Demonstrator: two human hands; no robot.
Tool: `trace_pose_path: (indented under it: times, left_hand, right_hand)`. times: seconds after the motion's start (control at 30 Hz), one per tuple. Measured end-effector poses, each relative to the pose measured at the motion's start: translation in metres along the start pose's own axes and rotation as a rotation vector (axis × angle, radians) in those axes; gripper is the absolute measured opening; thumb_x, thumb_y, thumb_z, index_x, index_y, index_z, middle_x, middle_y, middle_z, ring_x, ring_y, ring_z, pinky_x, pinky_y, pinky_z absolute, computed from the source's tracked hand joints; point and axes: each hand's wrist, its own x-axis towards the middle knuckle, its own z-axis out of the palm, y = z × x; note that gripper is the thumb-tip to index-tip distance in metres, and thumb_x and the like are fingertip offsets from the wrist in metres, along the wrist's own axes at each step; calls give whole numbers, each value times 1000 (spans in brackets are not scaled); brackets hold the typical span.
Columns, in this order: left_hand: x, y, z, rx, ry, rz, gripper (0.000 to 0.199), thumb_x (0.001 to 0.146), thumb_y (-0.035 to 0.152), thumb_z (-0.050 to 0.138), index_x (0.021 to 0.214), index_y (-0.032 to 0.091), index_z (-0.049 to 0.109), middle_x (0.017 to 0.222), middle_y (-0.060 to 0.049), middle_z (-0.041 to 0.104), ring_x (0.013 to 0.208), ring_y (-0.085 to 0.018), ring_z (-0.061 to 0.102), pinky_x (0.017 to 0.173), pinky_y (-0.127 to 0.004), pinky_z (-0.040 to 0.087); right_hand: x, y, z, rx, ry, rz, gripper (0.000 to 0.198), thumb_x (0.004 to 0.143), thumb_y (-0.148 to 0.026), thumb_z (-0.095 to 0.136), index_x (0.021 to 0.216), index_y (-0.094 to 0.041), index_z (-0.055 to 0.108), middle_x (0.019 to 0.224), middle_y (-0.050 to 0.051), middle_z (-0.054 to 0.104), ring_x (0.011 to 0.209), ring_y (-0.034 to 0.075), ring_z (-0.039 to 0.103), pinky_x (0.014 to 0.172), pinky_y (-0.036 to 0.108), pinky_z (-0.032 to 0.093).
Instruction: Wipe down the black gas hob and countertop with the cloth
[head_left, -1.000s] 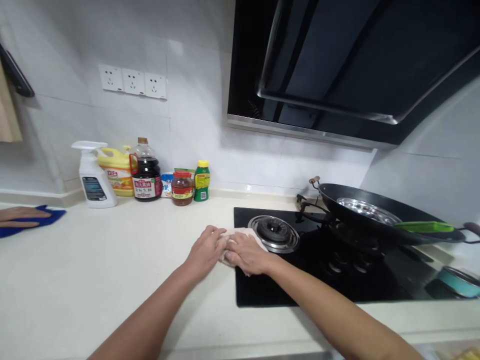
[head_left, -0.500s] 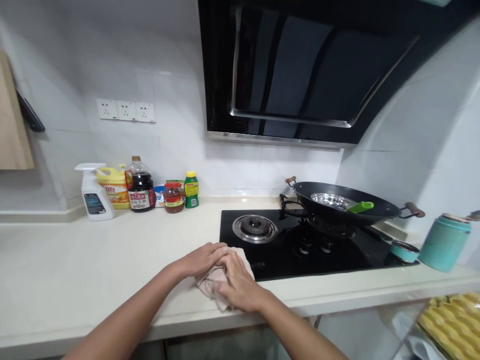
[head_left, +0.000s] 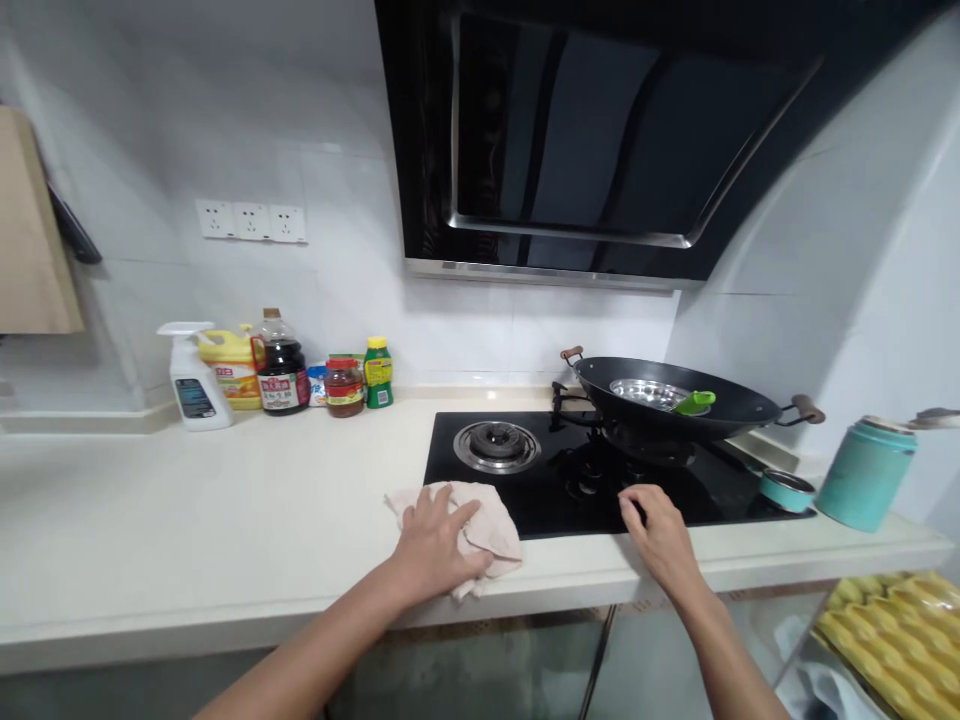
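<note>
A pale pink cloth lies partly on the cream countertop and partly over the front left corner of the black gas stove. Bent fingers of my left hand press down on the cloth and grip it. Away from the cloth, my right hand hovers near the stove's front edge. Its fingers are curled in, and I see nothing in them.
A wok with a metal strainer and a green handle sits on the right burner. Beside it stand a teal canister and a small teal bowl. A spray bottle, soy sauce and jars line the wall.
My right hand has left the cloth and moved right, over the stove's front edge. The cloth is spread wider under my left hand. The view has shifted slightly.
</note>
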Motion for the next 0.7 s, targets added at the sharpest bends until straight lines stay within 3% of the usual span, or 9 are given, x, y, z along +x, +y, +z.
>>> trace_pose_path:
  times: [0.13, 0.3, 0.53, 0.7]
  left_hand:
    - [17, 24, 9, -9, 56, 71, 51, 76, 38, 70, 125, 23, 70, 147, -18, 54, 137, -43, 45, 109, -59, 38]
    - [50, 41, 19, -120, 15, 181, 43, 79, 25, 64, 121, 23, 69, 144, -13, 56, 135, -34, 50, 114, -50, 38]
    - [129, 53, 35, -181, -8, 245, 45, 82, 20, 59, 125, 26, 72, 152, -7, 51, 141, -27, 47, 120, -42, 36]
    - [178, 73, 51, -168, 46, 205, 45, 82, 22, 61, 125, 25, 72, 146, -8, 54, 137, -30, 49, 117, -45, 37]
  right_hand:
    - [-2, 51, -10, -123, 144, 108, 30, 96, -44, 43, 94, -22, 64, 100, 12, 67, 96, 28, 62, 92, 44, 47]
    - [8, 83, -16, -201, 112, 139, 33, 95, -45, 41, 92, -22, 65, 99, 11, 67, 92, 27, 61, 88, 43, 47]
    - [5, 77, -19, -183, -45, 164, 33, 96, -41, 40, 88, -23, 66, 96, 9, 67, 94, 26, 60, 89, 41, 45]
    - [3, 68, -22, -147, -15, 191, 31, 98, -39, 40, 85, -24, 63, 91, 7, 66, 90, 25, 60, 88, 41, 45]
